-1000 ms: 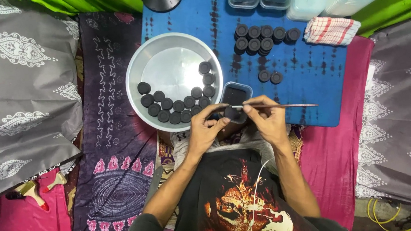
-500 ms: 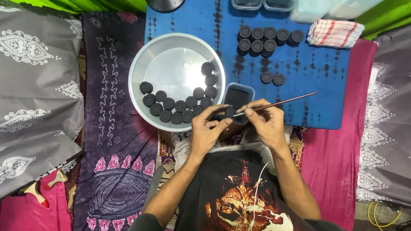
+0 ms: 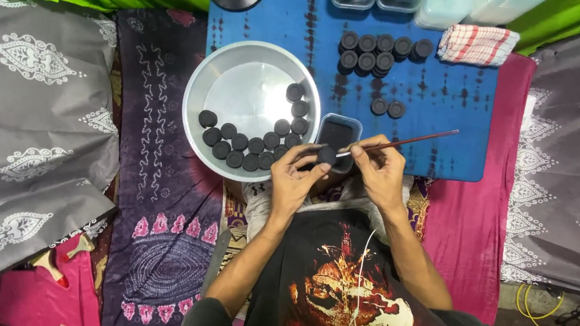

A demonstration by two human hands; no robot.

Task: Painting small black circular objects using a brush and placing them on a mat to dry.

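At the frame's centre, my left hand [image 3: 293, 178] is pinching 1 black disc [image 3: 327, 155]; my right hand [image 3: 379, 166] is gripping a thin brush [image 3: 403, 142] touching it.

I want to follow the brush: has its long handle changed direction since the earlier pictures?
Yes. The brush in the right hand now tilts slightly up to the right, its far end nearer the two loose black caps on the blue cloth.

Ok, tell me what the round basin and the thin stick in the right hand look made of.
Basin: probably aluminium or steel, judging by its dull silver sheen and thin rolled rim. Stick, held by the right hand: likely wood or bamboo, being slim, reddish-brown and matte; too thin to be sure.
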